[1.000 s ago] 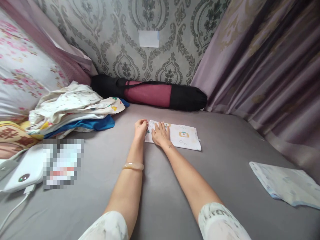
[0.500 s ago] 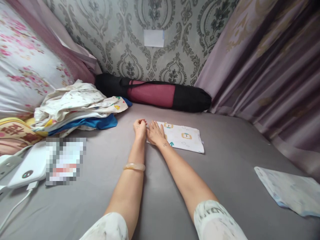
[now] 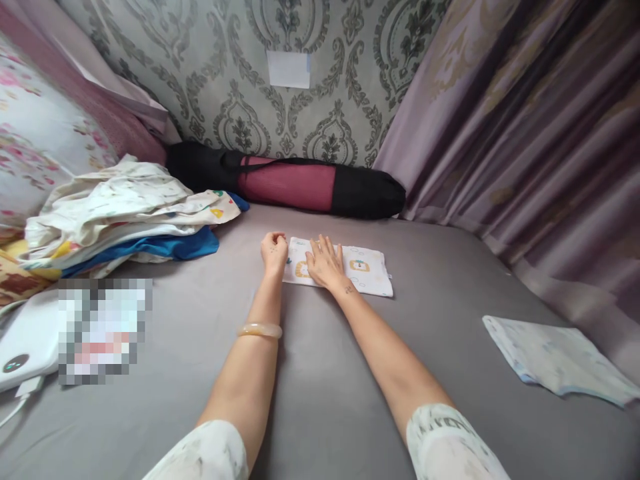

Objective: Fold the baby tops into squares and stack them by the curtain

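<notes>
A white cloth (image 3: 371, 283) with lion-like prints lies folded flat on the grey sheet (image 3: 320, 373). My right hand (image 3: 325, 263) rests palm down across its middle, fingers spread. At the cloth's left edge is my left hand (image 3: 275, 251), its fingers curled closed; whether they pinch any fabric is too small to make out. A pale bangle (image 3: 259, 331) circles my left forearm.
Heaped clothes (image 3: 115, 207) lie at the left, above a white power bank (image 3: 37, 333) with a cable. A black and red roll bag (image 3: 290, 185) lies along the wall. Another folded cloth (image 3: 555, 360) is at the right, near the curtain (image 3: 465, 127).
My right hand has slid right across the cloth, uncovering its left part. My left hand stays near the left edge with fingers curled. The view has shifted slightly right.
</notes>
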Demonstrator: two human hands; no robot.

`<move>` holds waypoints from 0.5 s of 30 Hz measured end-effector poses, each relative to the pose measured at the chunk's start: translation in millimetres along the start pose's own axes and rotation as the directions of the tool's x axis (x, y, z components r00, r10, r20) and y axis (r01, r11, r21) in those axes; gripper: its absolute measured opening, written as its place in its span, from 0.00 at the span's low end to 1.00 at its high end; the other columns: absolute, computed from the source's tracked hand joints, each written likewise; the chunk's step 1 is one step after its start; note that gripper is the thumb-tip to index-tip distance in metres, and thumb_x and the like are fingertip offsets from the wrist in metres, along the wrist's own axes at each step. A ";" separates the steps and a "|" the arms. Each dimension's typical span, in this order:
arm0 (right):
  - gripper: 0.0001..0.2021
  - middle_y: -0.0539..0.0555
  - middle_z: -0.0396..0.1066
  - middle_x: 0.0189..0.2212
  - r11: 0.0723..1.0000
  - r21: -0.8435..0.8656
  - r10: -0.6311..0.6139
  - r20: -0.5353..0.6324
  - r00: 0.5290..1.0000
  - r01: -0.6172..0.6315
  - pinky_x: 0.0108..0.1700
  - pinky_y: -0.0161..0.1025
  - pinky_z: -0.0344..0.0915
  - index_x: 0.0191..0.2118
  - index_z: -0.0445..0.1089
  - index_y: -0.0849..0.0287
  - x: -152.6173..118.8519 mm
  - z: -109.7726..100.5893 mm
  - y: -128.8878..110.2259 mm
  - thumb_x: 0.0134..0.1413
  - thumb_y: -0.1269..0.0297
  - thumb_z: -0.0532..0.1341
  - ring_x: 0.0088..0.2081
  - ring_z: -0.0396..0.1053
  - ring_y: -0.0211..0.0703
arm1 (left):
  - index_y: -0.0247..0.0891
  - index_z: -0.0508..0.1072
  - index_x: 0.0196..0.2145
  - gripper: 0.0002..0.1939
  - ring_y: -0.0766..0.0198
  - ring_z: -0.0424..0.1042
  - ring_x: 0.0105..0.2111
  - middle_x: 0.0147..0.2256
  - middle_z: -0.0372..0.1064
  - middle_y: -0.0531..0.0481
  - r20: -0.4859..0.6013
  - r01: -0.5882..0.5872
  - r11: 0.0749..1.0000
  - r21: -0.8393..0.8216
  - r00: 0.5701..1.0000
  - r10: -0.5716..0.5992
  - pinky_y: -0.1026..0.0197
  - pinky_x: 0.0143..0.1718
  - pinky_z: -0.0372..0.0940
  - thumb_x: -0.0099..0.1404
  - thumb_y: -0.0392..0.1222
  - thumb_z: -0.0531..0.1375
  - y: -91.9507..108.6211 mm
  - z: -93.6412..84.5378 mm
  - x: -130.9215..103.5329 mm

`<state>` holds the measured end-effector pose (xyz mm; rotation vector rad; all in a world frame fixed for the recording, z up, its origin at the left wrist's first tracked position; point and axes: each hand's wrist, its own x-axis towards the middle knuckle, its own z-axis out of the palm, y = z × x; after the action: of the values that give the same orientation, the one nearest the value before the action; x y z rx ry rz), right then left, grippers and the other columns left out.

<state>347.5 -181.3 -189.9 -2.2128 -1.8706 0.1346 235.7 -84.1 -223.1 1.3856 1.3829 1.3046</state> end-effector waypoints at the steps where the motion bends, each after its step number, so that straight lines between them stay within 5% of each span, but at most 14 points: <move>1: 0.28 0.60 0.41 0.71 1.000 -0.009 0.011 0.013 1.000 -0.011 0.68 0.58 0.32 0.69 0.51 0.60 -2.9 1.4 5.0 0.69 0.56 0.42 0.70 0.37 0.53 | 0.38 0.73 0.37 0.12 0.59 0.75 0.39 0.37 0.75 0.44 -0.006 -0.020 1.000 0.021 1.000 0.020 0.59 0.43 0.67 0.59 0.37 0.51 1.5 1.4 -1.8; 8: 0.28 0.58 0.43 0.71 0.999 -0.024 0.033 0.002 0.999 -0.033 0.67 0.59 0.33 0.69 0.52 0.58 -6.0 18.7 11.8 0.69 0.54 0.42 0.70 0.38 0.53 | 0.37 0.74 0.36 0.12 0.58 0.74 0.39 0.36 0.76 0.44 0.081 -0.106 0.986 0.130 0.992 0.096 0.59 0.44 0.65 0.61 0.36 0.51 16.2 5.4 -15.6; 15: 0.28 0.58 0.40 0.71 0.996 0.084 -0.005 0.082 0.997 -0.002 0.68 0.55 0.35 0.70 0.48 0.57 -9.2 -3.3 23.2 0.70 0.54 0.38 0.71 0.37 0.49 | 0.39 0.74 0.35 0.11 0.56 0.73 0.40 0.37 0.76 0.44 0.128 -0.129 0.975 0.183 0.986 0.107 0.58 0.45 0.64 0.61 0.36 0.52 21.4 7.0 -19.6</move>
<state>368.9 -194.3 -193.1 -2.1804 -1.8727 0.3023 249.0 -104.9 -206.2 1.6693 1.3923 1.1683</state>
